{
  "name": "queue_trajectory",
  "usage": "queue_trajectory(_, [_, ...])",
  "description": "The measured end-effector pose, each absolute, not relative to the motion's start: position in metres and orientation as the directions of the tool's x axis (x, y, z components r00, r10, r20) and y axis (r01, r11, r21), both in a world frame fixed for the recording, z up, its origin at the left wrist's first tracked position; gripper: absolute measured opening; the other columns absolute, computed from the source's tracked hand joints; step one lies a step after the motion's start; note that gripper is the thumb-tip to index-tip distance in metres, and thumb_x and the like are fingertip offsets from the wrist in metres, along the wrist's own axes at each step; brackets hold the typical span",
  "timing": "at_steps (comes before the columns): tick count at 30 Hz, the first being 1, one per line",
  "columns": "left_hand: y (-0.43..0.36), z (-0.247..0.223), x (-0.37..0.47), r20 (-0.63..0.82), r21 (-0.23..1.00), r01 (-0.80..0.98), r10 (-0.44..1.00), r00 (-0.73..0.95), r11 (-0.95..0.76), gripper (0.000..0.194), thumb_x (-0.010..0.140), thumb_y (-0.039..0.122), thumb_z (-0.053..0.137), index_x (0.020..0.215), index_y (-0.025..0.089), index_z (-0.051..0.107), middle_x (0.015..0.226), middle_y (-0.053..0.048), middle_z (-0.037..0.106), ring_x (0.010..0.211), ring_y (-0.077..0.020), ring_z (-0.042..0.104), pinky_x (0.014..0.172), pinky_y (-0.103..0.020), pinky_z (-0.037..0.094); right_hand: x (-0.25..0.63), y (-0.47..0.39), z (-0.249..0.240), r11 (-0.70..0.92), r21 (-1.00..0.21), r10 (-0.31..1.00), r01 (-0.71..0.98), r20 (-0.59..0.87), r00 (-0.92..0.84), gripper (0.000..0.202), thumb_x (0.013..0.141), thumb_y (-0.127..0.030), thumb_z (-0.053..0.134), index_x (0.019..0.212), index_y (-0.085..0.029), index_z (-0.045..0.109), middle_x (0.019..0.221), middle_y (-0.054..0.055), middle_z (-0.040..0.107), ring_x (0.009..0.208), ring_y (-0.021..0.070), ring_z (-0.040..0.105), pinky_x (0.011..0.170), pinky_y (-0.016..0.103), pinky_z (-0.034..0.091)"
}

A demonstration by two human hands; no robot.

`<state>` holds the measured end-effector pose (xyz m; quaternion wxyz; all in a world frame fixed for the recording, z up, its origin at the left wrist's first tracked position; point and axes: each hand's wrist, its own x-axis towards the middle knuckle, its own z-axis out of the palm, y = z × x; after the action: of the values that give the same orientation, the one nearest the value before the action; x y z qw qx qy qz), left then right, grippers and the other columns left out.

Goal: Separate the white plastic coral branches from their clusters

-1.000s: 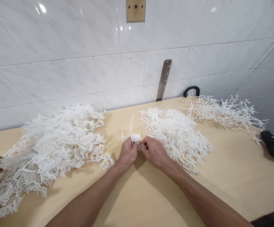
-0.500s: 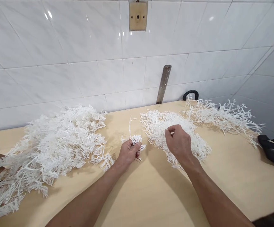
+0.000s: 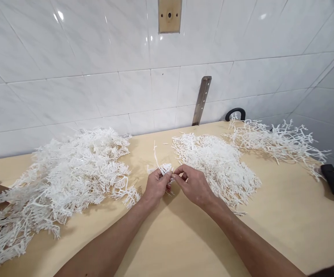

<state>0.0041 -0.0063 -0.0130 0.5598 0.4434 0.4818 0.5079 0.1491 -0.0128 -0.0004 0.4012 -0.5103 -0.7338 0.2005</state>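
Below white wall tiles (image 3: 97,50), a pale wood-toned desk (image 3: 178,246) holds heaped fringed white sprigs (image 3: 80,173), seemingly unworked — the left hand (image 3: 157,186) gripping a small white-stranded tuft (image 3: 165,168), the right hand (image 3: 194,184) pinching its edge — then, apparently finished, loose white sticks (image 3: 215,161) and bare white branched stems (image 3: 276,138).

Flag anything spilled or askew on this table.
Minor only: a stray white bit lies apart on the table, between the left pile and middle pile, as if spilled. Nothing looks clearly damaged.
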Motion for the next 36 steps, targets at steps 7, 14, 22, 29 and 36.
queue_trajectory(7, [-0.006, -0.011, 0.004, -0.129, 0.977, -0.173, 0.992, 0.009, 0.128, 0.041, 0.065, 0.051, 0.080, 0.073, 0.016, 0.060, 0.053, 0.004, 0.056, 0.044, -0.0095, 0.049, 0.045, -0.022, 0.040, 0.151, -0.010, -0.004, 0.291, -0.723, 0.949, 0.626, 0.303, -0.091, 0.015, 0.088, -0.030, 0.057, 0.081, -0.021, 0.067, 0.070, 0.000, 0.070, 0.058, 0.0151, 0.060, 0.059, 0.027, 0.044])
queue_trajectory(14, [-0.006, -0.009, 0.004, -0.135, 0.975, -0.177, 0.991, 0.004, 0.134, 0.040, 0.064, 0.049, 0.081, 0.076, 0.015, 0.062, 0.058, 0.003, 0.057, 0.049, -0.0099, 0.051, 0.047, -0.022, 0.041, 0.151, -0.010, -0.005, 0.344, -0.674, 0.933, 0.653, 0.326, -0.155, 0.017, 0.091, -0.024, 0.055, 0.085, -0.021, 0.071, 0.079, 0.002, 0.075, 0.070, 0.0179, 0.067, 0.069, 0.029, 0.046])
queue_trajectory(22, [-0.007, -0.008, 0.005, -0.097, 0.988, -0.121, 0.995, 0.032, 0.100, 0.039, 0.068, 0.050, 0.078, 0.074, 0.016, 0.061, 0.057, 0.002, 0.057, 0.048, -0.0118, 0.052, 0.046, -0.024, 0.042, 0.149, -0.010, -0.013, 0.386, -0.583, 0.906, 0.715, 0.385, -0.176, 0.017, 0.092, -0.020, 0.051, 0.082, -0.020, 0.065, 0.080, 0.003, 0.070, 0.070, 0.0177, 0.062, 0.067, 0.029, 0.043])
queue_trajectory(29, [-0.005, -0.012, 0.004, -0.098, 0.994, -0.049, 0.995, 0.026, 0.099, 0.035, 0.072, 0.049, 0.073, 0.071, 0.016, 0.060, 0.054, 0.003, 0.055, 0.047, -0.0118, 0.049, 0.047, -0.024, 0.040, 0.147, -0.011, -0.016, 0.427, -0.495, 0.874, 0.757, 0.442, -0.205, 0.017, 0.096, -0.020, 0.047, 0.086, -0.020, 0.062, 0.086, 0.005, 0.069, 0.077, 0.0188, 0.063, 0.072, 0.029, 0.044])
queue_trajectory(36, [-0.003, -0.019, 0.002, 0.057, 0.981, 0.187, 0.996, -0.074, -0.043, 0.028, 0.077, 0.040, 0.065, 0.063, 0.018, 0.055, 0.055, 0.003, 0.052, 0.053, -0.0129, 0.045, 0.053, -0.025, 0.033, 0.147, -0.013, -0.015, 0.433, -0.448, 0.873, 0.782, 0.424, -0.240, 0.019, 0.096, -0.020, 0.048, 0.082, -0.020, 0.061, 0.081, 0.005, 0.069, 0.073, 0.0185, 0.063, 0.068, 0.029, 0.042])
